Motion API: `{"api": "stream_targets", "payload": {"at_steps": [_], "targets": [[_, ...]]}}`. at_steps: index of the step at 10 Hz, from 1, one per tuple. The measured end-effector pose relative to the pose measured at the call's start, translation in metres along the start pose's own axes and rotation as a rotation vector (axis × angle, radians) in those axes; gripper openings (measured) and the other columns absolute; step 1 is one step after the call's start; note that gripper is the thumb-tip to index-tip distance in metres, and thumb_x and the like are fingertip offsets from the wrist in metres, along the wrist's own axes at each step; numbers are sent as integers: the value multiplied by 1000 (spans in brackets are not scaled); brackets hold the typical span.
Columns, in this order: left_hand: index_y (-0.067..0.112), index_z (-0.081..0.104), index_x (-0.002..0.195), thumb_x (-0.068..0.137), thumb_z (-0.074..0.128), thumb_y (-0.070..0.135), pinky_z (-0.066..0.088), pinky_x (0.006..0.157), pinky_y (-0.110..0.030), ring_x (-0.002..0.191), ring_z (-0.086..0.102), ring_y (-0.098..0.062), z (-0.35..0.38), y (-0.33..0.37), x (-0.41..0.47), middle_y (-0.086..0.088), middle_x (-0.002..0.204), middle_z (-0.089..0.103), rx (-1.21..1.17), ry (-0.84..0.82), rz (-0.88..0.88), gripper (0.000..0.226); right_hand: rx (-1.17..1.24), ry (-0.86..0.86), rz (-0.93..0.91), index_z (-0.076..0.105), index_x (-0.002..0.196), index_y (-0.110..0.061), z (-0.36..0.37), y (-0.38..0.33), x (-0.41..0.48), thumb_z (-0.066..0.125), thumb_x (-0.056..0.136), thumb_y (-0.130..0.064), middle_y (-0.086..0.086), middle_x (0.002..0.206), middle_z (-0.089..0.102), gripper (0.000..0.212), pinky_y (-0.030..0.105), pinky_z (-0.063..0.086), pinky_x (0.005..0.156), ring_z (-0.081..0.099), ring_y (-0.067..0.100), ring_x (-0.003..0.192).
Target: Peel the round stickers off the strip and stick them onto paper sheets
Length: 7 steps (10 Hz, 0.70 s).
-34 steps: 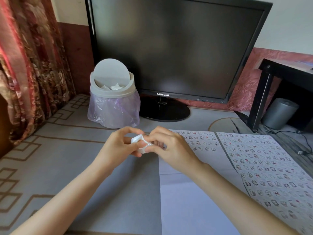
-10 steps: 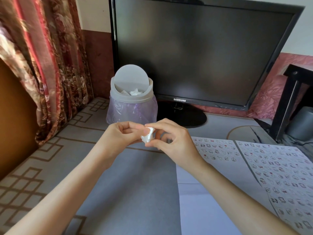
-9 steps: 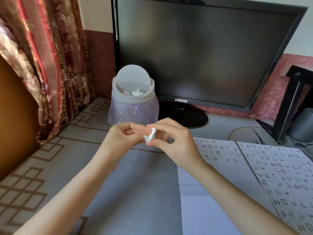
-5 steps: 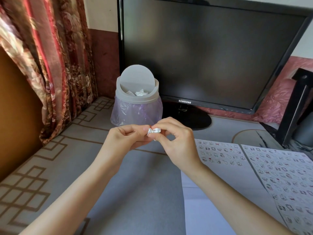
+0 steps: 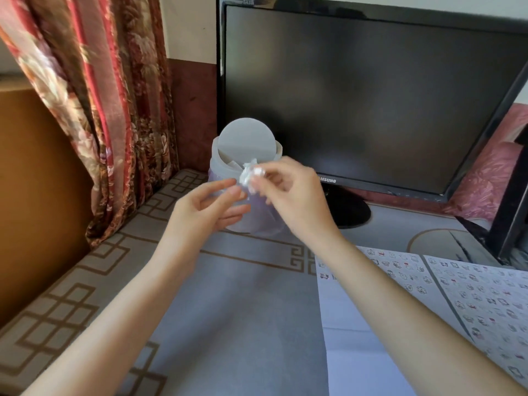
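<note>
Two hands: both were raised above the tabletop, in front of the swing-lid bin.
Right hand: fingers and thumb were pinched on the crumpled white strip, held right at the bin's opening. Motion-blurred.
Left hand: fingers were apart and loosely bent, holding nothing, just below-left of the strip.
Paper sheets: two lay flat side by side at right, with rows of small stickers on them.
Monitor: dark, behind the bin.
</note>
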<state>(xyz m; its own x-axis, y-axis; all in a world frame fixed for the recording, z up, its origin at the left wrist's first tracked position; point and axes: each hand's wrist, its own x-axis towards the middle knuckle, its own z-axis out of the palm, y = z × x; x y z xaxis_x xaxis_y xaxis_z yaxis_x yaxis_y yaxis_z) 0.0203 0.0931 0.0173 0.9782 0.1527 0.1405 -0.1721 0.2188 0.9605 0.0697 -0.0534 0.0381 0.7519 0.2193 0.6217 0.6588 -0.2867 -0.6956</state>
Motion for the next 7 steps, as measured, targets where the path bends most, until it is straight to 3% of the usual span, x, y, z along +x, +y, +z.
{"api": "stream_targets", "payload": {"at_steps": [1,2,3,4,5,6,7], "targets": [[14,65,106,80,67,20,58,80,-27,87,71,-14,-5,-2,2,-5,93,75,47,2,-29,27,-177,100,21,60,101,-20,6,-10,40,73,79,-25,-9,78,66,26,37,52,69,62,14,72],[18,68,98,85,66,11,56,84,-28,90,71,-14,-5,-12,-2,-6,97,75,135,-36,-86,15,-467,78,52,57,95,-23,20,-1,62,70,81,-32,-8,84,67,21,33,47,69,62,15,80],[14,68,100,86,65,9,56,83,-27,93,70,-16,-7,-17,-3,-5,97,75,142,-57,-118,16,-659,20,36,66,95,-23,35,19,66,68,85,-31,-5,94,69,13,28,42,68,60,18,94],[13,68,101,87,64,8,55,83,-27,94,70,-16,-10,-22,-2,-2,96,75,179,-80,-135,16,-720,-67,35,74,93,-19,36,25,66,60,91,-30,-1,99,67,18,32,42,76,52,24,108],[14,68,99,87,63,7,54,83,-27,92,70,-15,-12,-27,-1,-2,96,75,192,-80,-139,15,-848,-225,8,71,99,-12,32,26,65,44,98,-39,5,114,52,38,36,36,99,37,24,116],[14,68,98,87,63,6,53,84,-27,90,70,-14,-10,-30,-2,-3,97,75,200,-99,-152,15,-825,-271,95,59,115,-5,33,25,61,32,100,-44,5,122,41,49,36,28,106,30,24,119],[12,68,101,89,60,5,54,81,-25,88,70,-12,-9,-32,-1,-3,97,75,225,-105,-152,16,-801,-216,33,64,110,-9,33,20,59,31,101,-41,7,116,43,47,36,28,104,31,25,115]]}}
